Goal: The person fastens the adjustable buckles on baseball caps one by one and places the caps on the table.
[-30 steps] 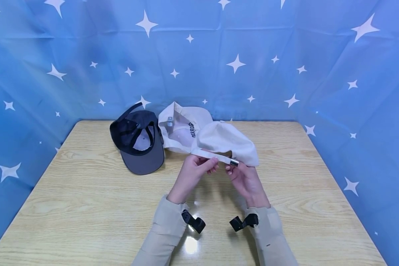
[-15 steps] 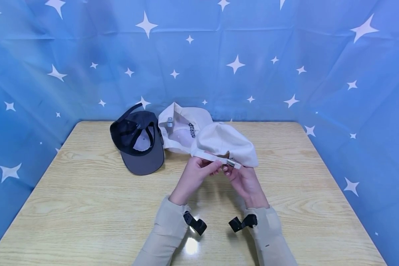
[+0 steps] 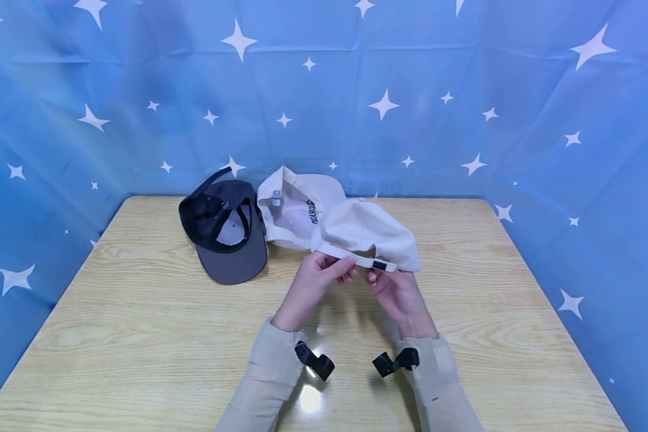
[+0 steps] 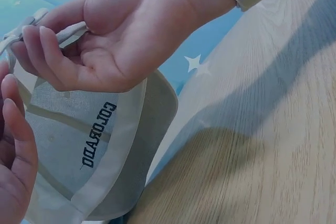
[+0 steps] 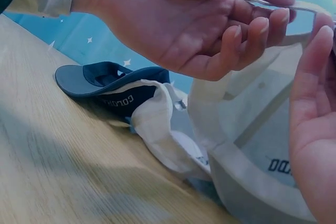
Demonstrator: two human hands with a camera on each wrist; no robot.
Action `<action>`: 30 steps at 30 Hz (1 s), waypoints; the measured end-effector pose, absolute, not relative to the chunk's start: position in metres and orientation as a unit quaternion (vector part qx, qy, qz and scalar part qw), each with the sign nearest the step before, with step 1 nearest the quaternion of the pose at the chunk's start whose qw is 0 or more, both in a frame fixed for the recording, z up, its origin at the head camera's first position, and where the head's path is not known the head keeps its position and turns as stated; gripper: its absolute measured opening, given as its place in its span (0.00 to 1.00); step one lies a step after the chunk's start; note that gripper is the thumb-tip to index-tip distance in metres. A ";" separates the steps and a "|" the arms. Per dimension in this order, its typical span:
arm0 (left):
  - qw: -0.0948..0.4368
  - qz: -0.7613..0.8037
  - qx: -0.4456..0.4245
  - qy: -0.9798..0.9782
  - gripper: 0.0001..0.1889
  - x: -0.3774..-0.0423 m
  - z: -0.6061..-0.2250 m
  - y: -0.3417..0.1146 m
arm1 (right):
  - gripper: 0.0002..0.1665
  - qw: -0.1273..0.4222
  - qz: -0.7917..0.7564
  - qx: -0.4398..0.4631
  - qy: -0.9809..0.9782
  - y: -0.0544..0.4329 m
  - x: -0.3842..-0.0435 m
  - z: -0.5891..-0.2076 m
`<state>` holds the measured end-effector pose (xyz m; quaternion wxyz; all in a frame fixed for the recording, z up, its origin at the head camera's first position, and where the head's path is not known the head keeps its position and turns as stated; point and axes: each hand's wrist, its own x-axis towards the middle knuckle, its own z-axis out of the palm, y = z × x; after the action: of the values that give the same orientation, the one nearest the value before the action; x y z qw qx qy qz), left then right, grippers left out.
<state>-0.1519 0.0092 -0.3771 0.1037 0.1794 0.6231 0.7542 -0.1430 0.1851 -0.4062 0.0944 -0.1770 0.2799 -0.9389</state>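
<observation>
A white cap (image 3: pixel 369 231) stands at the table's far side, its back strap (image 3: pixel 351 255) toward me. My left hand (image 3: pixel 315 282) pinches the strap between thumb and fingers. On its other end is a small buckle (image 3: pixel 380 265), dark in the head view. My right hand (image 3: pixel 399 291) pinches the strap just beside it, where a short white end shows. In the left wrist view, dark "COLORADO" lettering (image 4: pixel 97 135) marks the cap's inside, and the right hand (image 4: pixel 142 35) reaches in from the upper right. The fingers partly hide the strap.
Left of the held cap lies a second white cap (image 3: pixel 291 222), opening upward, with a metal buckle (image 3: pixel 276 198). Beside it is a dark cap (image 3: pixel 210 222) with a grey brim (image 3: pixel 234 261). Blue star-printed cloth (image 3: pixel 324 120) hangs behind the wooden table (image 3: pixel 156 348).
The strap has turned slightly between the hands. Its buckle looked silver before and looks dark now, and more white strap shows to its right. Both hands stay nearly in place.
</observation>
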 end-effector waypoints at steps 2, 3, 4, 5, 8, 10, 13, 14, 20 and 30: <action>0.100 0.760 0.177 0.618 0.19 -0.153 -0.379 0.009 | 0.10 0.094 -0.937 -0.182 0.283 0.185 -0.143 -0.407; 0.099 0.761 0.176 0.617 0.19 -0.153 -0.379 0.010 | 0.10 0.094 -0.936 -0.183 0.285 0.185 -0.143 -0.407; 0.098 0.762 0.175 0.616 0.20 -0.153 -0.379 0.010 | 0.09 0.094 -0.935 -0.184 0.288 0.185 -0.144 -0.407; 0.097 0.763 0.174 0.615 0.20 -0.153 -0.379 0.010 | 0.09 0.094 -0.935 -0.183 0.287 0.185 -0.144 -0.407; 0.094 0.764 0.171 0.615 0.18 -0.153 -0.378 0.010 | 0.09 0.095 -0.935 -0.179 0.292 0.185 -0.143 -0.407; 0.094 0.764 0.167 0.617 0.15 -0.149 -0.371 0.009 | 0.08 0.096 -0.935 -0.176 0.294 0.185 -0.143 -0.407; 0.094 0.763 0.164 0.619 0.12 -0.145 -0.361 0.008 | 0.09 0.098 -0.933 -0.174 0.298 0.185 -0.143 -0.407; 0.094 0.762 0.163 0.619 0.12 -0.143 -0.358 0.008 | 0.09 0.098 -0.933 -0.174 0.301 0.185 -0.143 -0.407; 0.095 0.763 0.160 0.619 0.09 -0.142 -0.355 0.008 | 0.10 0.099 -0.928 -0.171 0.315 0.185 -0.143 -0.406; 0.101 0.756 0.168 0.624 0.10 -0.141 -0.353 0.009 | 0.10 0.092 -0.920 -0.145 0.352 0.182 -0.144 -0.404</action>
<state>-0.1406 0.0087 -0.3533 0.1007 0.1684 0.6240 0.7564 -0.1439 0.1820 -0.4042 0.0915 -0.1453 0.3524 -0.9199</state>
